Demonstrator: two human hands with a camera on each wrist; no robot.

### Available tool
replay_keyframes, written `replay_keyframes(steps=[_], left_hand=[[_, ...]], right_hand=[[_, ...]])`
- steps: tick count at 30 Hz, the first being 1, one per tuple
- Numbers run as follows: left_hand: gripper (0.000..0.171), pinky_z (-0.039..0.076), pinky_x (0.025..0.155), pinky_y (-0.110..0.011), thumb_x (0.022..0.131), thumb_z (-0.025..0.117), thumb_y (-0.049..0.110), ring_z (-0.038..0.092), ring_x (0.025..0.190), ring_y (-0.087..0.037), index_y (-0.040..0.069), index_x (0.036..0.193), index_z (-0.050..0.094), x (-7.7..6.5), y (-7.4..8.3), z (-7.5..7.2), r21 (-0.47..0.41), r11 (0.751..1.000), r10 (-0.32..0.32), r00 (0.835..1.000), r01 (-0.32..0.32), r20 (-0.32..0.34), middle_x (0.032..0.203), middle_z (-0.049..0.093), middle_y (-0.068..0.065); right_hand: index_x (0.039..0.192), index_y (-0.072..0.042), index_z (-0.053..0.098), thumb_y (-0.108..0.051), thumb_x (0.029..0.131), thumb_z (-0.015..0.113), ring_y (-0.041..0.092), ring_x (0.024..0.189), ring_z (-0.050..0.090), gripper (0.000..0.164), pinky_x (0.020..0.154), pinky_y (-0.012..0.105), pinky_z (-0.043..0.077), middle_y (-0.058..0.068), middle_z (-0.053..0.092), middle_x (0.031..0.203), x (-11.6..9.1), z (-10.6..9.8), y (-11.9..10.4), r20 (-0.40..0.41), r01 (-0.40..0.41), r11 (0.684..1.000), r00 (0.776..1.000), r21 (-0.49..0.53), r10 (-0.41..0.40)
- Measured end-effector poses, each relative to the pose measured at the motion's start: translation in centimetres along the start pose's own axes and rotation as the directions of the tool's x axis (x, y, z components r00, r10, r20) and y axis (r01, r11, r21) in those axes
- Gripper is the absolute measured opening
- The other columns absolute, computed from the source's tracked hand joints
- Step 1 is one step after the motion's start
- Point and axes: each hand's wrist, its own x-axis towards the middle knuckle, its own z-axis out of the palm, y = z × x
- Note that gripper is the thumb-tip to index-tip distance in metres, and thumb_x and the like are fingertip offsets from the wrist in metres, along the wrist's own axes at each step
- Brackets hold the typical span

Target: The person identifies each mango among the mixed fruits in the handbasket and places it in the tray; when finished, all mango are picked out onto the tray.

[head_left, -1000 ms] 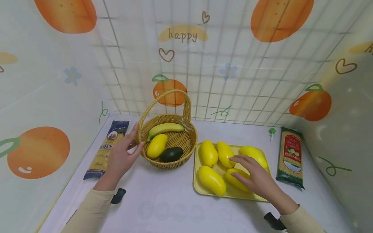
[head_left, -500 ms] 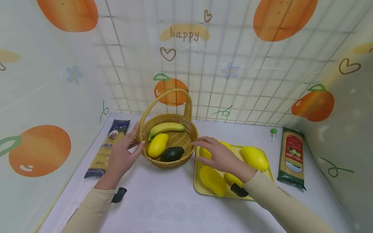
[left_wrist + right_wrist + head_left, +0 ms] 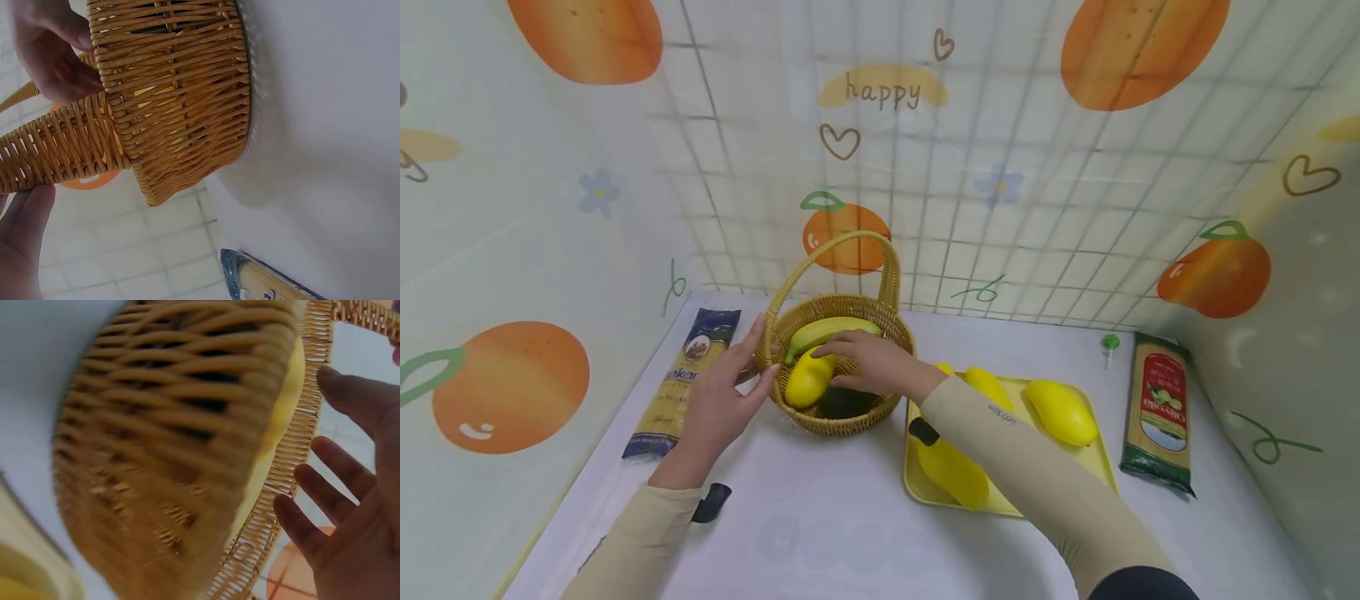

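A wicker basket [image 3: 837, 427] holds a green-yellow banana [image 3: 829, 327], a yellow mango [image 3: 807, 385] and a dark green oval fruit [image 3: 842, 405]. My left hand [image 3: 726, 404] pinches the left base of the basket's handle [image 3: 56, 147], thumb and fingers on either side. Over the basket, my right hand [image 3: 876, 364] reaches in from the right, its fingertips overlapping the mango and banana in the head view. Seen from the right wrist, the right hand's fingers [image 3: 340, 465] are spread and apart, thumb beside the mango [image 3: 289, 400]. The hand partly hides the dark fruit.
Right of the basket, a yellow tray [image 3: 1097, 468] carries several mangoes [image 3: 1060, 412], partly hidden by my right sleeve. A pasta packet [image 3: 670, 400] lies left. A green lollipop [image 3: 1110, 342] and a green-red packet [image 3: 1160, 408] lie far right. Printed cloth walls surround the table.
My right hand has moved left from over the mango tray, past the basket's rim, to over the fruit inside. The left hand has stayed at the handle.
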Motion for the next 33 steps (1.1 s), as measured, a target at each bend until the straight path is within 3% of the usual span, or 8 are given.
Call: replay_keyframes(steps=[7, 13, 16, 19, 23, 28, 33], left_hand=[[0.086, 0.064, 0.076, -0.039, 0.087, 0.08, 0.009, 0.073, 0.091, -0.027, 0.026, 0.159, 0.037, 0.1, 0.0, 0.1, -0.004, 1.0, 0.017, 1.0, -0.017, -0.006, 0.101, 0.069, -0.013], [0.085, 0.064, 0.076, -0.039, 0.088, 0.079, 0.008, 0.074, 0.091, -0.027, 0.028, 0.159, 0.037, 0.1, 0.2, 0.2, -0.02, 1.0, 0.01, 1.0, -0.01, -0.001, 0.104, 0.069, -0.013], [0.084, 0.064, 0.076, -0.039, 0.089, 0.079, 0.01, 0.074, 0.092, -0.028, 0.028, 0.159, 0.037, 0.2, 0.3, 0.2, -0.027, 1.0, 0.001, 1.0, -0.001, 0.007, 0.105, 0.069, -0.013], [0.083, 0.064, 0.076, -0.038, 0.089, 0.078, 0.011, 0.073, 0.092, -0.028, 0.029, 0.159, 0.036, 0.2, 0.4, 0.2, -0.023, 1.0, -0.003, 1.0, 0.004, 0.008, 0.104, 0.069, -0.013], [0.084, 0.064, 0.074, -0.039, 0.088, 0.079, 0.01, 0.074, 0.091, -0.028, 0.029, 0.159, 0.037, 0.2, 0.3, 0.1, -0.015, 1.0, -0.001, 1.0, 0.001, -0.001, 0.104, 0.069, -0.013], [0.084, 0.064, 0.074, -0.039, 0.088, 0.079, 0.009, 0.074, 0.089, -0.028, 0.028, 0.159, 0.038, 0.1, 0.2, 0.1, -0.015, 1.0, 0.01, 1.0, -0.01, -0.008, 0.101, 0.069, -0.013], [0.085, 0.064, 0.074, -0.039, 0.087, 0.079, 0.009, 0.073, 0.088, -0.027, 0.027, 0.159, 0.038, 0.0, -0.1, 0.2, -0.013, 1.0, 0.017, 1.0, -0.017, -0.011, 0.1, 0.069, -0.013]], right_hand=[[0.148, -0.022, 0.056, -0.028, 0.098, 0.07, 0.019, 0.141, 0.044, 0.052, 0.121, 0.034, 0.033, -0.003, 0.053, 0.15, 3.5, 0.9, 0.0, 0.109, 0.039, 0.999, 0.993, -0.026, -0.036], [0.144, -0.024, 0.061, -0.022, 0.1, 0.067, 0.016, 0.139, 0.046, 0.045, 0.121, 0.03, 0.033, -0.003, 0.056, 0.147, 4.7, 1.3, 0.2, 0.199, 0.05, 0.998, 0.979, -0.035, -0.042], [0.146, -0.026, 0.059, -0.027, 0.1, 0.067, 0.017, 0.138, 0.046, 0.047, 0.119, 0.032, 0.035, -0.003, 0.055, 0.148, 4.7, 1.3, 0.4, 0.218, -0.002, 0.996, 0.976, -0.088, 0.021], [0.148, -0.029, 0.056, -0.038, 0.099, 0.068, 0.021, 0.135, 0.049, 0.051, 0.113, 0.036, 0.043, 0.002, 0.053, 0.149, 4.2, 1.1, 0.8, 0.201, -0.125, 0.983, 0.968, -0.132, 0.15], [0.149, -0.03, 0.054, -0.041, 0.098, 0.067, 0.023, 0.129, 0.053, 0.053, 0.107, 0.04, 0.048, 0.007, 0.053, 0.145, 3.5, 0.5, 1.5, 0.194, -0.265, 0.96, 0.941, -0.088, 0.277], [0.152, -0.031, 0.049, -0.035, 0.098, 0.068, 0.022, 0.135, 0.05, 0.057, 0.116, 0.04, 0.04, 0.004, 0.055, 0.148, 2.9, 0.0, 2.2, 0.236, -0.303, 0.953, 0.926, -0.009, 0.296], [0.152, -0.029, 0.05, -0.038, 0.096, 0.071, 0.023, 0.128, 0.054, 0.06, 0.111, 0.04, 0.044, 0.008, 0.056, 0.142, 2.6, 0.1, 2.6, 0.225, -0.292, 0.956, 0.933, 0.012, 0.282]])
